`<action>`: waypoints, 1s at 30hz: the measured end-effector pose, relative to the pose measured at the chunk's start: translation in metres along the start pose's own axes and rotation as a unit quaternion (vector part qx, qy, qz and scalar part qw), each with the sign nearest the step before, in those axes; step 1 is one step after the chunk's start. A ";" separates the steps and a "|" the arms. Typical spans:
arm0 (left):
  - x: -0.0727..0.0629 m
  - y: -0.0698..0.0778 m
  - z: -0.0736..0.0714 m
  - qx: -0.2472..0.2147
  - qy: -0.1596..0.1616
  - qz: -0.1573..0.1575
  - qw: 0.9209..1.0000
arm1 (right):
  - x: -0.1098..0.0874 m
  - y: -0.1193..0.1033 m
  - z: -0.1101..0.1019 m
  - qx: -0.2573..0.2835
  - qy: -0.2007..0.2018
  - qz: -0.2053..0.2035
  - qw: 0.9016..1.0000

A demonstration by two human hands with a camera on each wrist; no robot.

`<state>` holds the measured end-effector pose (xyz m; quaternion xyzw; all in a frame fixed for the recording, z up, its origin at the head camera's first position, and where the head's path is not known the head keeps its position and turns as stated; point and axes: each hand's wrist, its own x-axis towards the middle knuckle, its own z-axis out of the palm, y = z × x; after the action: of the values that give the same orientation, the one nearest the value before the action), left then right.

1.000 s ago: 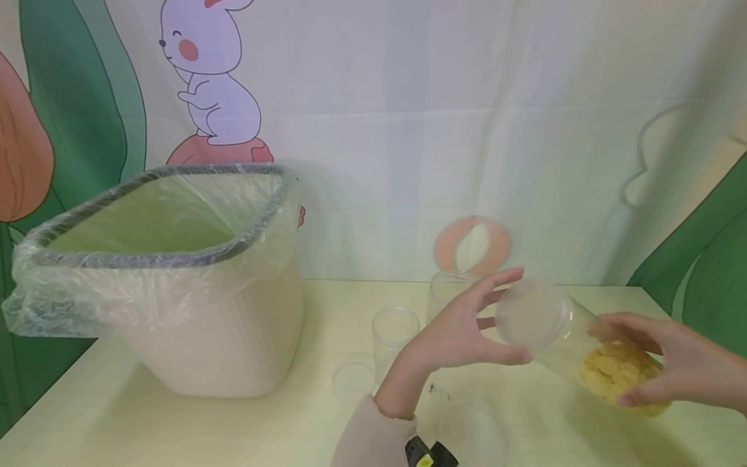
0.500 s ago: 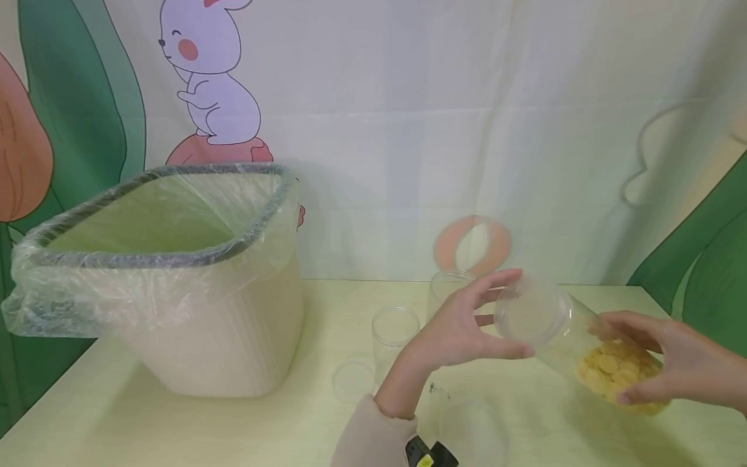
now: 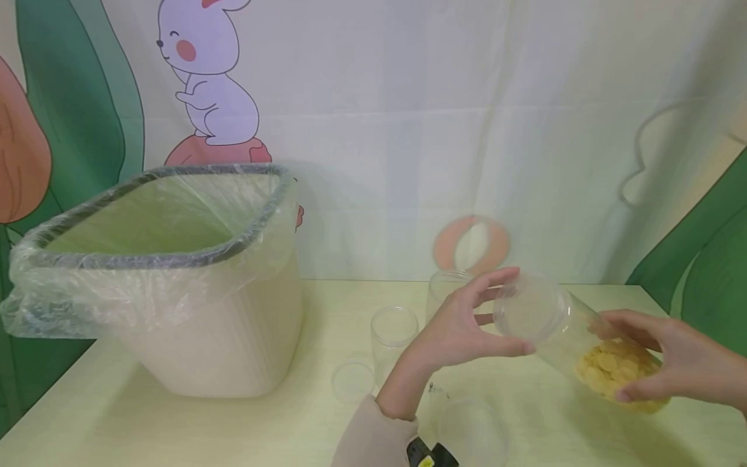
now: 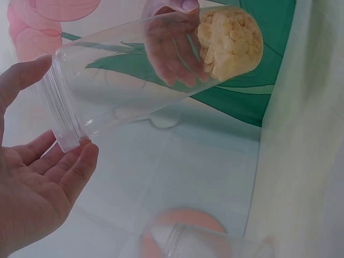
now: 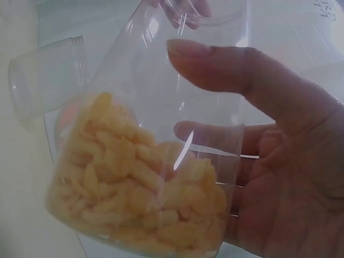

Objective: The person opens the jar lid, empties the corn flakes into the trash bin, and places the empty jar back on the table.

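Observation:
A clear plastic jar (image 3: 574, 353) is held tilted above the table, its lidded end up and to the left. Small yellow flat pieces (image 5: 140, 183) are heaped in its lower end. Around that end curls my right hand (image 3: 671, 360), thumb on the near side and fingers behind. My left hand (image 3: 461, 327) grips the rim of the clear lid (image 4: 62, 105) between thumb and fingers, and the lid sits on the jar mouth. In the left wrist view the right hand's fingers show through the jar wall.
Left on the table stands a large bin (image 3: 222, 324) lined with a clear bag. Two clear jars, a shorter one (image 3: 394, 331) and another behind the left hand (image 3: 443, 288), stand mid-table. A small clear lid (image 3: 353, 381) and a larger round clear piece (image 3: 473, 431) lie nearer. A printed curtain hangs behind.
Both hands keep hold of the tilted jar and its lid in nearly the same place. Only a very slight shift of the left hand and of the view shows.

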<state>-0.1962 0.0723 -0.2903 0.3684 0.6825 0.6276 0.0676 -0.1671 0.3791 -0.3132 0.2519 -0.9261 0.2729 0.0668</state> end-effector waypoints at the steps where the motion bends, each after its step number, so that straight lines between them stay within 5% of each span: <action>1: 0.000 0.000 0.000 -0.001 0.001 0.000 1.000 | 0.000 0.000 0.000 -0.003 -0.001 0.003 1.000; 21: 0.000 -0.001 -0.001 -0.017 0.015 -0.014 1.000 | -0.001 -0.005 -0.004 -0.047 -0.007 0.051 0.998; 30: 0.000 -0.003 -0.002 -0.020 0.014 -0.020 1.000 | -0.004 0.001 -0.007 -0.001 0.017 0.006 1.000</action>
<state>-0.1986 0.0705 -0.2928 0.3447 0.6781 0.6445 0.0779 -0.1639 0.3855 -0.3087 0.2413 -0.9266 0.2767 0.0809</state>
